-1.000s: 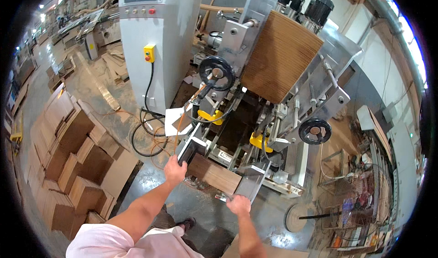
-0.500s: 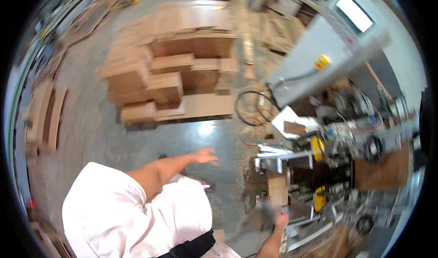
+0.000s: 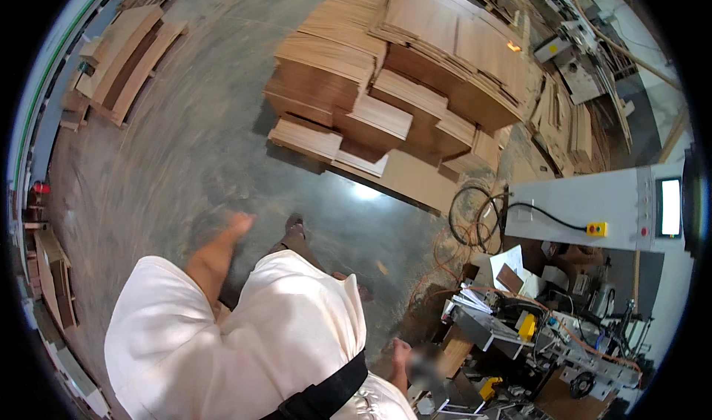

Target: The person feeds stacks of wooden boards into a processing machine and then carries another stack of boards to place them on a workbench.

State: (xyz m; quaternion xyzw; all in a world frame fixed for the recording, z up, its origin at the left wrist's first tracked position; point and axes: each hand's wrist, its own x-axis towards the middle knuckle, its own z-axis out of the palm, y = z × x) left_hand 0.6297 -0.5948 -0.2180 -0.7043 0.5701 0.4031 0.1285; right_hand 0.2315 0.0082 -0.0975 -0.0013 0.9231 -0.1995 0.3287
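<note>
My left hand [image 3: 240,223] hangs over the bare floor, left of my shoe [image 3: 294,224]. Its fingers look loose and apart, slightly smeared, with nothing held. My right hand [image 3: 401,352] is low beside the machine [image 3: 482,323], close to a wooden board [image 3: 455,349] lying on it. A blurred patch borders this hand, so its fingers do not show clearly; no held thing can be made out.
Stacks of wooden panels [image 3: 334,56] stand on a base board [image 3: 415,179] ahead. At right is a grey control cabinet [image 3: 564,197] with a yellow switch box [image 3: 596,229]. Coiled black cable [image 3: 475,216] lies on the floor. More boards [image 3: 122,56] rest far left.
The view has turned left, so the panel stacks and cabinet sit farther right. My left hand has swung from in front of me to my left side. My right hand has drawn nearer my body.
</note>
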